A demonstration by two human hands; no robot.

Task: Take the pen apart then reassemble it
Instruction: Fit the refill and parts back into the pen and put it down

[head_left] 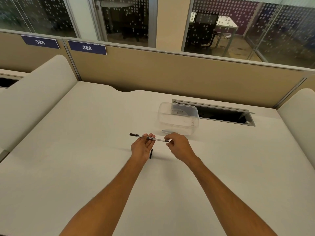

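Fingers (167,138) of the right hand (179,146) pinch the slim white whiteboard pen (158,139) by its right end. The left hand (142,147) lies flat and palm-up, cradling it just above the white surface (85,150), with a small black cap (151,153) lying between the hands.

A white desk (76,150) bears a clear plastic tub (178,120) at the left end of an open cable hatch (223,114). Behind runs a tan partition (170,74) with blue labels 385 (40,42) and 386 (87,47). A cream screen (42,92) flanks the left; dotted glass walls (238,23) stand beyond
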